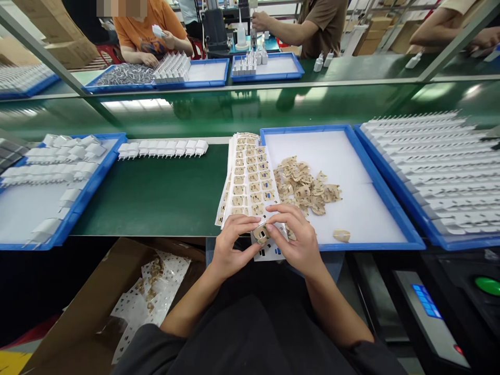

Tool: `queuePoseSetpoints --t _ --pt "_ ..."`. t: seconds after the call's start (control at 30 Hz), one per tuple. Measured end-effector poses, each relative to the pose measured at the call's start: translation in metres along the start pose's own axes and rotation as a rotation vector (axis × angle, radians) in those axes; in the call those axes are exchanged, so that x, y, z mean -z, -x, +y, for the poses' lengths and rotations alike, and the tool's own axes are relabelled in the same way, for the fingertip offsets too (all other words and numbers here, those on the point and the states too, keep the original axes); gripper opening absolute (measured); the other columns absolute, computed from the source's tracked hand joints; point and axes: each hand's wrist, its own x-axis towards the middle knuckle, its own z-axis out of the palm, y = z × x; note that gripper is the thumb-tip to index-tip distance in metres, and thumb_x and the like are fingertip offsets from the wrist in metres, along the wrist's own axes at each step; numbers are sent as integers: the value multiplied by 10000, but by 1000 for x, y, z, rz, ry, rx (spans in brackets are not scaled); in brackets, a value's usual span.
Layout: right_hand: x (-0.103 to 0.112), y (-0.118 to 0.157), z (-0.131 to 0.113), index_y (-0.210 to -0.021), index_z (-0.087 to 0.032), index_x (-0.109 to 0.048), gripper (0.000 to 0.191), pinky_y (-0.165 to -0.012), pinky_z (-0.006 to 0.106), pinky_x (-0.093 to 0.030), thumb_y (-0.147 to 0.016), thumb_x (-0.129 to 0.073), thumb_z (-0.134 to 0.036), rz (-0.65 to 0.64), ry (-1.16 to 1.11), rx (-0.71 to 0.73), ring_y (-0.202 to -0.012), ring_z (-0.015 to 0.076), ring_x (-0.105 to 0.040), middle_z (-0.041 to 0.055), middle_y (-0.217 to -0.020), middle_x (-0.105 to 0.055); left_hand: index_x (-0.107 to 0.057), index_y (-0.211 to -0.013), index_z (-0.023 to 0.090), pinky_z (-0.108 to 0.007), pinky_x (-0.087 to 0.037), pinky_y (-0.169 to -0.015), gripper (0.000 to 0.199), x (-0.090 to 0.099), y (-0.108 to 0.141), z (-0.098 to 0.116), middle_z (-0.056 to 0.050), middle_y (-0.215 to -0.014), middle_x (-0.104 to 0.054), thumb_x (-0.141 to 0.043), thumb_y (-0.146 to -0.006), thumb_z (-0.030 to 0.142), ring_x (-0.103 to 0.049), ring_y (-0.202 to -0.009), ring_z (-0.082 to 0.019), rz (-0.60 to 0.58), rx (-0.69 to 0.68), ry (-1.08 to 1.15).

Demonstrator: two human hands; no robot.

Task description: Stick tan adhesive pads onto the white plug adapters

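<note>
Above the tray's front edge, my left hand (233,244) is closed, pinching a small adapter-like piece (261,234) between thumb and fingers. Its upward face is tan with dark slots, like the stickers nearby. My right hand (299,237) is also closed on it, thumb and fingertips at its right edge. Sheets of tan stickers (253,177) lie stacked just beyond my fingers, partly over the tray. Peeled tan backing pieces (304,187) form a loose pile right of the sheets, with one piece (341,236) apart near the front.
A blue-rimmed tray (390,200) holds the pile. White adapters stand in a row (162,148), in the left tray (111,161) and in the right tray (441,177). Below left, a carton (74,312) contains discarded sheets. Across a metal rail (219,87), other people handle parts.
</note>
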Motion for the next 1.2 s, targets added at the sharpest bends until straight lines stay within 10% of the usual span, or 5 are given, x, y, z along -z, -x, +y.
queuePoseSetpoints --t 0.33,0.5,0.77,0.9,1.2 --pt "4 4 -5 -990 -223 -602 106 -991 463 -501 -920 -609 -143 -164 -42 287 -1155 259 -577 93 -1115 -641 -621 -1180 237 -337 -562 -870 385 1 6 -4 -92 -1174 -692 -752 -825 160 -651 -1118 -232 38 217 119" --pt "26 8 26 -1031 -242 -620 130 -832 375 -554 -934 -600 -159 0 -62 36 -908 206 -659 32 -909 -674 -624 -1177 231 -309 -555 -874 386 8 7 -11 -85 -1180 -694 -762 -819 189 -664 -1097 -222 79 302 69" --pt "39 9 78 -1089 -217 -686 178 -987 391 -497 -966 -575 -283 86 396 -17 -1110 241 -646 79 -1143 -687 -658 -1196 221 -300 -545 -799 328 38 6 -25 -75 -1103 -688 -674 -875 284 -655 -909 -185 106 389 -131" --pt "42 12 80 -1048 -236 -691 155 -952 339 -497 -965 -581 -306 50 372 18 -1039 215 -671 46 -1093 -702 -673 -1252 220 -296 -535 -827 371 93 -12 -71 -80 -1122 -693 -612 -916 362 -654 -964 -200 98 464 -485" --pt "46 15 97 -1006 -243 -721 315 -836 312 -557 -937 -557 -503 11 426 -81 -892 214 -722 22 -1029 -742 -705 -1195 100 -452 -453 -952 439 280 -88 -201 -207 -1148 -680 -581 -868 367 -566 -1134 -379 233 880 -1096"
